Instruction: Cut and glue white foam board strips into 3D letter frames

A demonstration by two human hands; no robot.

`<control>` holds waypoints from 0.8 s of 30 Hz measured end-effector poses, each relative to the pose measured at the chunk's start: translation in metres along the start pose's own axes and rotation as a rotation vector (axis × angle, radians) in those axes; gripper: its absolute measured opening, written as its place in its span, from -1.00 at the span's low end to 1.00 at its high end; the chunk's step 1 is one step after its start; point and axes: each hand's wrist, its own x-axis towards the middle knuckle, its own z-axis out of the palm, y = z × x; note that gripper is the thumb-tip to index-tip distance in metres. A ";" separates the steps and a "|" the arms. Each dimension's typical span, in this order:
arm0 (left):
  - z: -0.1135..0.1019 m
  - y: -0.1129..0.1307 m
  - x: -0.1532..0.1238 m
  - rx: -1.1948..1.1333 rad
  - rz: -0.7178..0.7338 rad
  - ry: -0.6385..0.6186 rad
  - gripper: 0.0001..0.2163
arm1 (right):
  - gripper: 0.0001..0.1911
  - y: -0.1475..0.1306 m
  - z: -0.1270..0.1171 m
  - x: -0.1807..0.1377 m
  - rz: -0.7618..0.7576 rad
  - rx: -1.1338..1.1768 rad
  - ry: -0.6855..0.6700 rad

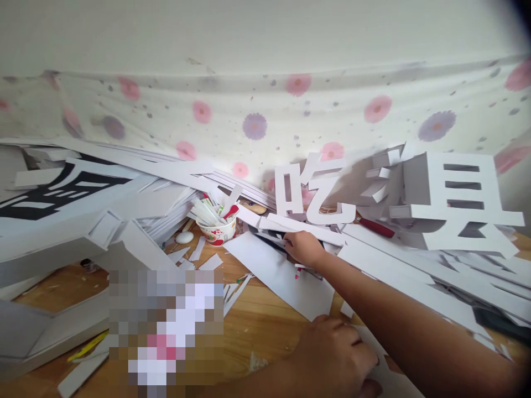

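My right hand (305,247) reaches into a heap of white board offcuts, its fingers closed at a dark flat strip (267,239). What lies between the fingertips is hidden. Just in front of it is a flat white sheet (265,271), with a small red-tipped item (298,272) near the hand. Nearer to me, my left hand (332,354) is low over the table, fingers curled at the edge of a white board piece (385,354); its fingertips are partly hidden.
White cut-out characters (317,190) and a larger one (460,199) stand against a flowered cloth (253,99). A patterned paper tub (218,235) holds sticks and tools. A red-handled tool (375,226) lies behind the offcuts. White box-like letters (50,265) fill the left; a pixelated patch covers part of the table.
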 end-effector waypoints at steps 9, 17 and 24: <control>-0.012 0.001 -0.002 -0.034 -0.012 -0.059 -0.72 | -0.73 0.029 -0.076 0.002 0.221 0.401 0.503; -0.016 0.006 -0.005 -0.094 -0.045 -0.056 -0.76 | -0.73 0.042 -0.132 -0.028 0.292 0.235 0.943; -0.019 0.008 -0.004 -0.111 -0.068 -0.076 -0.80 | -0.60 0.010 -0.041 -0.026 -0.169 0.080 0.382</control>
